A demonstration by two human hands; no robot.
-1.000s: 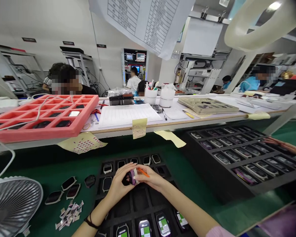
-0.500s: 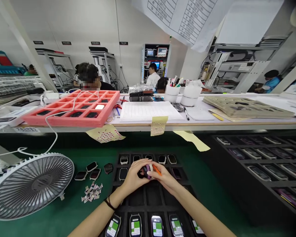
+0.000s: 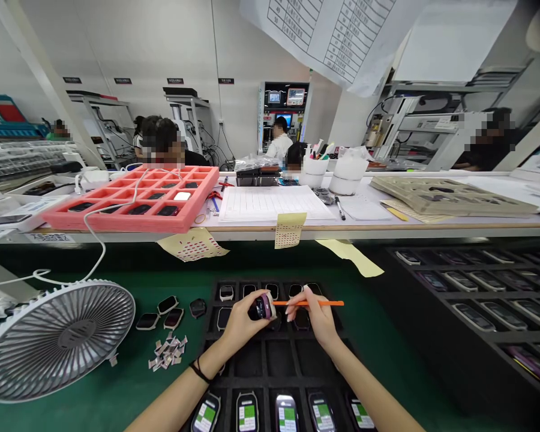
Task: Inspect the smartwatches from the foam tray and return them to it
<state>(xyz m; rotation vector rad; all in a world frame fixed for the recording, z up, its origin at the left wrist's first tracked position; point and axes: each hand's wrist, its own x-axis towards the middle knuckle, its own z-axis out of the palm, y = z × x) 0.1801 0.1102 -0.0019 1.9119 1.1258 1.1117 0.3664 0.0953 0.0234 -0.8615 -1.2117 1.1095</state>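
Note:
My left hand (image 3: 245, 318) is closed around a smartwatch case (image 3: 264, 306) with a purple side, tilted on edge above the black foam tray (image 3: 265, 384). My right hand (image 3: 314, 315) pinches a thin orange stick (image 3: 330, 303), held level. Its left tip meets the pale edge of the watch case. Below both hands, the tray's front row holds watches with lit green-and-white screens (image 3: 287, 414). Watches with dark screens (image 3: 226, 292) sit in the back rows, some hidden behind my hands. Several middle pockets show bare black foam.
At left stand a round fan (image 3: 67, 339), loose watches (image 3: 173, 318) and a pile of small metallic pieces (image 3: 168, 352). A dark tray of watches (image 3: 472, 315) is at right. The shelf ahead bears a pink foam tray (image 3: 184, 222) and papers; yellow notes (image 3: 290, 230) hang off its edge.
My right hand has drawn away to the right from the watch case, and the orange stick now shows at length. My left hand stays nearly in place with the watch case.

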